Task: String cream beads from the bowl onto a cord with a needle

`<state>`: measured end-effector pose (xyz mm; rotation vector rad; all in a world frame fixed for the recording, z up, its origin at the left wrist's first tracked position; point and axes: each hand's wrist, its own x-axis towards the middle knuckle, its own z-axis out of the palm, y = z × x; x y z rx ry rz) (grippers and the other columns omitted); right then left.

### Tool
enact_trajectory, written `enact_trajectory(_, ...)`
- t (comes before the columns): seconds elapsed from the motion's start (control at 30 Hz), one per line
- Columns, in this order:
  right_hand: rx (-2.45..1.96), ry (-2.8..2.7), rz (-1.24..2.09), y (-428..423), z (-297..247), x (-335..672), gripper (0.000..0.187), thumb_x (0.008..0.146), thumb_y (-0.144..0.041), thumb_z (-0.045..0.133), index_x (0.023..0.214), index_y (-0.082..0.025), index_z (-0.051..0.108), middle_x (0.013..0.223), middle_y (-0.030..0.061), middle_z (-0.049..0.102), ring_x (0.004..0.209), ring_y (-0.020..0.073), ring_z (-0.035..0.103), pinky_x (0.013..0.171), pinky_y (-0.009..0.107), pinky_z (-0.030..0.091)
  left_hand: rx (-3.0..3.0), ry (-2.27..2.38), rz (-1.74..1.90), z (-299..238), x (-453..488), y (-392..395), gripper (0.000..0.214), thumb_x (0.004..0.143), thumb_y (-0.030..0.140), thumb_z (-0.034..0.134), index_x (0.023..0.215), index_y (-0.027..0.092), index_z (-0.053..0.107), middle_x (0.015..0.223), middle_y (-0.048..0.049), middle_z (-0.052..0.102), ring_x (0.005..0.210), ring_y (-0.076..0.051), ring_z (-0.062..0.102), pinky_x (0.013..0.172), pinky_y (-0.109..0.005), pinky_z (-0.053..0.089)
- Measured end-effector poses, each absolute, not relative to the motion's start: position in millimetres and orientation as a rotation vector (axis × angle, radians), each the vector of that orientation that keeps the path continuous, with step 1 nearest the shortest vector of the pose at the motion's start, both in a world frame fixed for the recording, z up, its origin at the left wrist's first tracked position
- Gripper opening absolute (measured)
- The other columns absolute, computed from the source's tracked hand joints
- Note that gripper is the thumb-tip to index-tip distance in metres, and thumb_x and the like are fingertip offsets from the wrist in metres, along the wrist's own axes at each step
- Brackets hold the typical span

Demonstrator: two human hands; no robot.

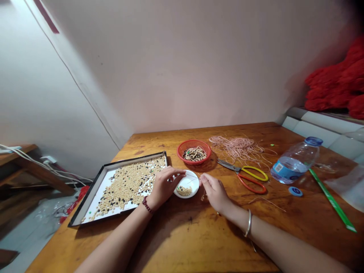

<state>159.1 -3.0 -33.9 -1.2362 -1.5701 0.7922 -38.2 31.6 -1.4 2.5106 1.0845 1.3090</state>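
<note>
A small white dish [194, 189] holds a little pile of tan beads [184, 190]. My left hand [166, 185] reaches over the dish's left rim, its index finger and thumb close together; anything between them is too small to make out. On the dish's right side my right hand [215, 190] is closed, pinching a thin needle-like strand [194, 177] that runs left across the dish. A short string of beads [203, 195] hangs below these fingers. Left of the dish, a black-edged tray [98, 184] holds many tan and dark beads [133, 180].
Behind the dish stands a red basket [179, 153] with strung beads. Pink cord [239, 148] lies tangled beside it. Scissors [237, 169], a water bottle [295, 161], a blue cap [295, 191] and a green strip [331, 201] are on the right.
</note>
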Motion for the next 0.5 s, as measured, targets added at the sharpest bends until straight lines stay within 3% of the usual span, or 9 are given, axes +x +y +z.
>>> enact_trajectory(0.5,-1.215,-1.576,0.847,-4.9,-34.0,159.3,0.038,0.096,-0.044,0.032,0.07,-0.021,0.047,0.051,-0.0026,0.046,0.052,0.015,0.049,0.054,0.025,0.033,2.506,1.119,1.284,0.1,-37.2,31.7,0.01,0.082,0.029,0.067,0.081,0.02,0.068,0.07,-0.0004,0.067,0.063,-0.012,0.059,0.063,-0.025,0.047)
